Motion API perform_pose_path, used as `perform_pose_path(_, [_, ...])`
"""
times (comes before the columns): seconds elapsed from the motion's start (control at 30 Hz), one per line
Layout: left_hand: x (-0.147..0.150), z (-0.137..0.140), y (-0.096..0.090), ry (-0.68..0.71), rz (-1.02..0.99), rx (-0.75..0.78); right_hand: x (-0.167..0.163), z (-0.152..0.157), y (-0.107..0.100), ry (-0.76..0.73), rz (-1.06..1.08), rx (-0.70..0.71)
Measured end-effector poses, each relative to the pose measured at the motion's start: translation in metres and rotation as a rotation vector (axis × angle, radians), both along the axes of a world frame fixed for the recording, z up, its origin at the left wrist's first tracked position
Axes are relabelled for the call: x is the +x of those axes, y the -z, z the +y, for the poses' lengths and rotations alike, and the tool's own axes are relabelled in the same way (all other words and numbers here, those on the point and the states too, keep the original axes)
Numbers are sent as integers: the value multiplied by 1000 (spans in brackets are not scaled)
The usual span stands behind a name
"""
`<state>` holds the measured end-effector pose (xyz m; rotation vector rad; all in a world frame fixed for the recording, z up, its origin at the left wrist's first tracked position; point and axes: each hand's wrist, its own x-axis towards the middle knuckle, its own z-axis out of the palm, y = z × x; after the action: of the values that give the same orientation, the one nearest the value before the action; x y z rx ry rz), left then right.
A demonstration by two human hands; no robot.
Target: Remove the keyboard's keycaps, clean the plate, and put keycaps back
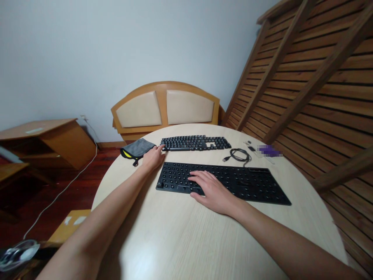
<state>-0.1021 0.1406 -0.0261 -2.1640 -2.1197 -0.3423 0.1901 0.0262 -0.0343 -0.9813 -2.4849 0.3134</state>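
A black keyboard base [233,182] with bare key stems lies on the round table, slightly askew. My right hand [211,192] rests palm down on its left half, fingers stretched out, holding nothing. At the base's lower left corner sits a single keycap [159,184]. Beyond the base, loose black keycaps [186,143] are laid out in keyboard order, with a gap in the right part. My left hand [153,157] reaches to the lower left end of this layout, its fingertips pinched on a keycap that they partly hide.
A grey cloth pouch [138,148] with a yellow lining lies beside my left hand. A coiled USB cable [240,155] runs behind the base. Small items and a blurred purple object [269,150] are near the right edge of the table [186,241]. Wooden slats [291,77] lean at right.
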Motion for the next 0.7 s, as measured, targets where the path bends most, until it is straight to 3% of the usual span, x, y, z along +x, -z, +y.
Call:
perform_pose_path(0.3, [3, 6, 2, -70, -14, 2, 0, -1, -2, 3, 2, -4])
perform_pose_path(0.53, [-2, -15, -2, -39, -80, 35, 0, 0, 0, 4, -1, 0])
perform_pose_path(0.7, [-8, -41, -9, 86, -201, -12, 0, 1, 0, -4, -10, 9])
